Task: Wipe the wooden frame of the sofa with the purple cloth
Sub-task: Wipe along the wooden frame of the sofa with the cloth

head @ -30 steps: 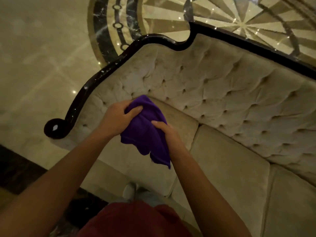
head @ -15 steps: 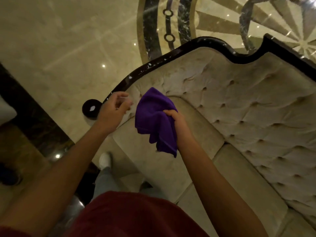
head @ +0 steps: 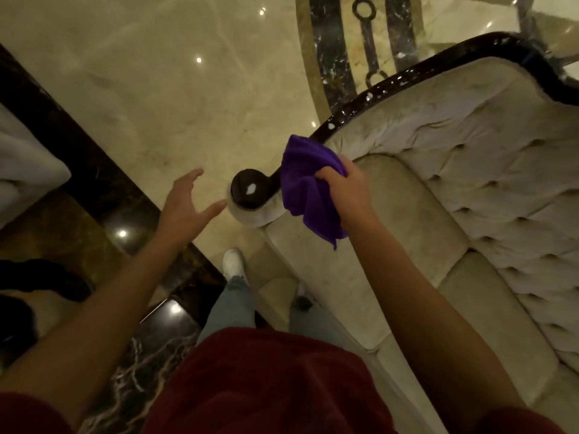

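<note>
— Looks like a hotel lobby or a grand reception hall, not an ordinary living room.

— Judging by what?

— Polished cream marble floor (head: 175,98), mirror-bright, dotted with reflections of ceiling lights. Set into it, a curved inlay band (head: 338,48) of dark veined stone with ring motifs, part of a large ornamental pattern.

— And the furniture?

— Formal stuff. A button-tufted beige sofa (head: 470,170) edged by a glossy dark wooden frame (head: 404,81) ending in a scrolled arm. Off to the left, a dark marble border strip (head: 94,183) running across the floor.
</note>
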Available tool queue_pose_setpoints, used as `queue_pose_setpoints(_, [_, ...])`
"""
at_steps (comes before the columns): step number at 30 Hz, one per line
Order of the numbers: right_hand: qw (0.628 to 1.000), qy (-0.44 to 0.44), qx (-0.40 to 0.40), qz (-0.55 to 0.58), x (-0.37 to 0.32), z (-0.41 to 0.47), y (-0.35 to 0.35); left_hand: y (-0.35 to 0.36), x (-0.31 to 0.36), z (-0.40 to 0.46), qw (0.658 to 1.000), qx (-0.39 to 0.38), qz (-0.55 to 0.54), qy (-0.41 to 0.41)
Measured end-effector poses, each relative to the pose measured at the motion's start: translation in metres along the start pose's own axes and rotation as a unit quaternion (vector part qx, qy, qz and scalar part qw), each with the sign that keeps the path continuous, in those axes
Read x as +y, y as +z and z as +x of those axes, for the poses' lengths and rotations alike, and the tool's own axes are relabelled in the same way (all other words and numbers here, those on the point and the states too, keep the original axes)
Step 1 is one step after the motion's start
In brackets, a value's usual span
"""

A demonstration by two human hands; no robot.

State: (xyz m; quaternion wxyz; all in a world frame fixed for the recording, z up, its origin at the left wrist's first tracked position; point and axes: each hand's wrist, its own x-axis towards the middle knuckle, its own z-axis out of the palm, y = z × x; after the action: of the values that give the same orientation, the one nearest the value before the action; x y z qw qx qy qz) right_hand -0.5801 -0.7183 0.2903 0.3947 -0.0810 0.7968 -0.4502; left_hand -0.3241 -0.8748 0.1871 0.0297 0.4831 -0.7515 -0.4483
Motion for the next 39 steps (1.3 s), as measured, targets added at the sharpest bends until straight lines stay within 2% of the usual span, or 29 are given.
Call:
queue_pose_setpoints(4, [0.992,-0.087,0.001,-0.096,-0.003,0.023,0.025,0.021,-0.017,0.029,0.997,-0.039,0.056,0.036])
queue_pose_setpoints(8, [0.960,-0.195,0.026,-0.201,0.012,0.044,0.031,0.047,-0.037,0.052,0.991,-0.070,0.102,0.048])
queue_pose_setpoints(11, [0.909,-0.263,0.039,-0.321,0.028,0.060,0.048,0.062,-0.053,0.063,0.978,-0.102,0.145,0.109])
queue_pose_setpoints(14, [0.845,-0.294,0.048,-0.443,0.046,0.079,0.078,0.074,-0.062,0.071,0.967,-0.110,0.160,0.165])
queue_pose_setpoints(18, [0.761,-0.271,-0.015,-0.589,0.078,0.096,0.109,0.093,-0.064,0.076,0.981,-0.085,0.112,0.136])
queue_pose_setpoints(20, [0.736,-0.278,-0.020,-0.617,0.088,0.099,0.113,0.101,-0.067,0.074,0.984,-0.063,0.091,0.137])
queue_pose_setpoints(23, [0.734,-0.299,-0.011,-0.609,0.091,0.101,0.110,0.103,-0.069,0.075,0.986,-0.058,0.076,0.138])
queue_pose_setpoints(31, [0.762,-0.291,-0.008,-0.578,0.096,0.080,0.105,0.095,-0.071,0.078,0.983,-0.056,0.027,0.172])
queue_pose_setpoints(34, [0.760,-0.312,-0.001,-0.569,0.103,0.075,0.105,0.091,-0.082,0.080,0.979,-0.046,0.055,0.190])
queue_pose_setpoints(39, [0.800,-0.301,0.032,-0.517,0.113,0.064,0.139,0.094,-0.089,0.075,0.990,-0.059,0.023,0.129])
